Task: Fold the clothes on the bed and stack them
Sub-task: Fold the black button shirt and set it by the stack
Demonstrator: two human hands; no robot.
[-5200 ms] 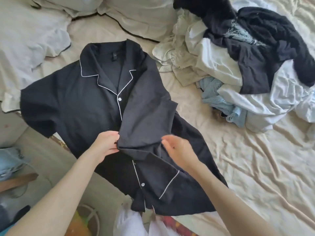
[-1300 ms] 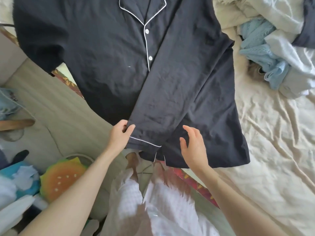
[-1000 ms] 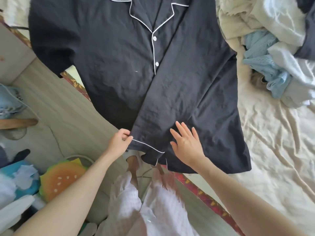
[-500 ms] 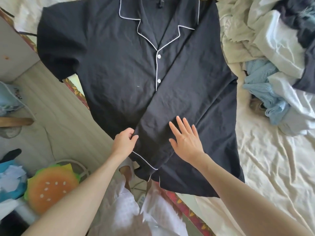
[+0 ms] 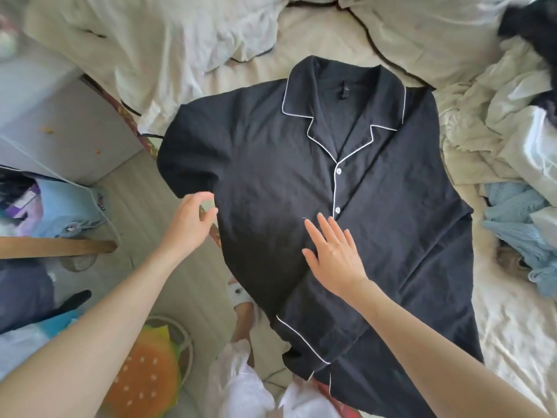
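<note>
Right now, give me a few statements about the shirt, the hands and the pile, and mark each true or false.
1. The black shirt lies collar-up with white piping showing. True.
2. The right hand rests flat and open on the shirt. True.
3. The left hand grips the collar. False: it is open beside the shirt's left edge, under the sleeve.
4. The unfolded clothes pile sits left of the shirt. False: it is on the right.
5. The shirt is fully unbuttoned. False: two buttons look fastened.
</note>
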